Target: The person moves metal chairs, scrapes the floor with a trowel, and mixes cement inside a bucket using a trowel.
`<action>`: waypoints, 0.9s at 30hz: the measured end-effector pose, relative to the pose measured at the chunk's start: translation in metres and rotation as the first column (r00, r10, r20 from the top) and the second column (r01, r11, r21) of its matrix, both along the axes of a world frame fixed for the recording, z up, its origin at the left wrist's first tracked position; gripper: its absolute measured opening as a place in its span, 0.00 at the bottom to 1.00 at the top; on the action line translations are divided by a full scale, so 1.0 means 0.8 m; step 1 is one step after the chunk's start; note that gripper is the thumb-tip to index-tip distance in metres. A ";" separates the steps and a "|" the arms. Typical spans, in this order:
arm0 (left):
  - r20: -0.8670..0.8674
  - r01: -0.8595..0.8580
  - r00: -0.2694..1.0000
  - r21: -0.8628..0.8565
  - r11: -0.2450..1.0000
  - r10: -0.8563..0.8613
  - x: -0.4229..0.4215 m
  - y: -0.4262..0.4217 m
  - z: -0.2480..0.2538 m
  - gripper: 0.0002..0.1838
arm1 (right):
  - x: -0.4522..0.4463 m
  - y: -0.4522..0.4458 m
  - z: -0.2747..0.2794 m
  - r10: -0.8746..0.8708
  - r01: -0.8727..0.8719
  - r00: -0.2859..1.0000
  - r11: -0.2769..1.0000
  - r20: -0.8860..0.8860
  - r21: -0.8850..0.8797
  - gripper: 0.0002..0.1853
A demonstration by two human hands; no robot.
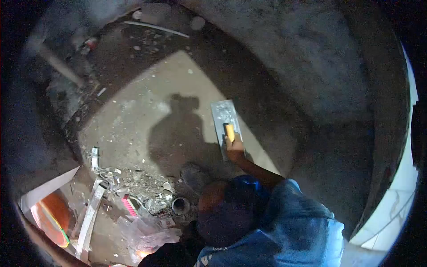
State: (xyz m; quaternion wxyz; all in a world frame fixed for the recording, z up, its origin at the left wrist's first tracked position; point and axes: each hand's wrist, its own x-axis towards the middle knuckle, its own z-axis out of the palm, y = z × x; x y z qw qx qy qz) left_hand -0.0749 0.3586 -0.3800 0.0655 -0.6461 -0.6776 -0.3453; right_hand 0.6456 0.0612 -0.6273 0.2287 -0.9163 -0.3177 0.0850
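1. Setting: a dim, rough-walled space is surrounding a dusty floor (129,124); a four-sided patch of light is falling across its middle, and the view is darkening toward the rounded edges.
2. Nearest: the wearer's blue garment (293,231) is filling the lower right. State of the left hand: cannot tell; it is lying out of sight.
3. Lower left: crumpled clear plastic (144,233) is lying near a pink-bristled brush (130,205). Farther left, a long pale bar (90,220) is resting at a slant, and an orange round object (55,218) is sitting beyond it, partly behind a pale flat panel (51,189).
4. Just beyond the plastic: a short round pipe opening (180,206) is showing beside heaped rubble (144,187). A dark shoe (194,177) is standing close by.
5. Right hand (235,149): its fingers are closing around the yellow handle (229,132) of a flat rectangular trowel (222,113). The trowel is lying over the right-hand part of the lit patch, its blade pointing away from the wearer.
6. Left of the trowel: a person's shadow (175,131) is spreading over the lit floor.
7. Farthest: a thin pale strip (155,28) is lying among scattered debris near the top; a dark wall (311,53) is rising at upper right.
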 end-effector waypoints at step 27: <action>0.452 -0.109 0.891 0.307 0.945 -0.044 0.122 0.041 0.013 0.39 | 0.046 -0.229 0.146 -0.409 0.398 0.908 0.910 -0.090 -0.118 0.20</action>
